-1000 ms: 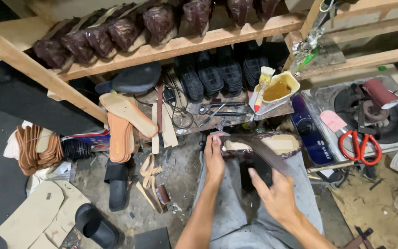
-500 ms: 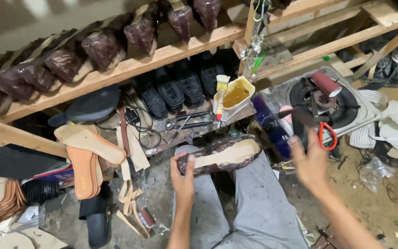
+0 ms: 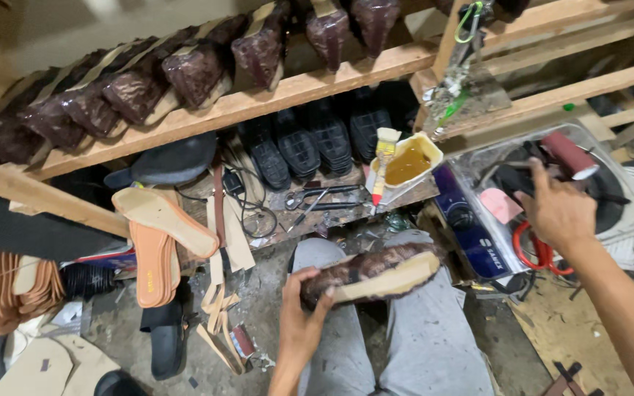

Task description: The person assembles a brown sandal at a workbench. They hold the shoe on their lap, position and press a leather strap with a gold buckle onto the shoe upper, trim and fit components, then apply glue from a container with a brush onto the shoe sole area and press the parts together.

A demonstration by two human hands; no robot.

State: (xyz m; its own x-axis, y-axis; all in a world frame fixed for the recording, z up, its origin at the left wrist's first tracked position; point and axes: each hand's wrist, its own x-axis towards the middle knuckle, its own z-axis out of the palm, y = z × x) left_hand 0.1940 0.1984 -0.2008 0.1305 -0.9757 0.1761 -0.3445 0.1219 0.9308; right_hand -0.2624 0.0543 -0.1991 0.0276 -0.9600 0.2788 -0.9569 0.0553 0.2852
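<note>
Shoe upper (image 3: 376,273), dark brown and stretched over a pale-soled last, sits low in the centre of the frame, gripped at its heel end by the left hand (image 3: 304,308), whose fingers (image 3: 315,282) curl round it above the person's grey-trousered knees (image 3: 420,337). At right of centre, the right hand (image 3: 558,213) spreads loosely, fingers apart and holding nothing, over a round grey machine tray (image 3: 632,213), close to a pair of red-handled scissors (image 3: 533,249) and a pink scrap (image 3: 500,204). Just above the shoe, a cluttered board carries a yellow tub of amber glue (image 3: 409,163) with a brush (image 3: 383,158) standing in it, beside metal pliers (image 3: 317,196). Across the upper left, a slanting wooden shelf (image 3: 258,103) holds a row of brown lasted uppers, with black soles (image 3: 310,143) tucked beneath. Tan insoles (image 3: 159,242) lie at left.
</note>
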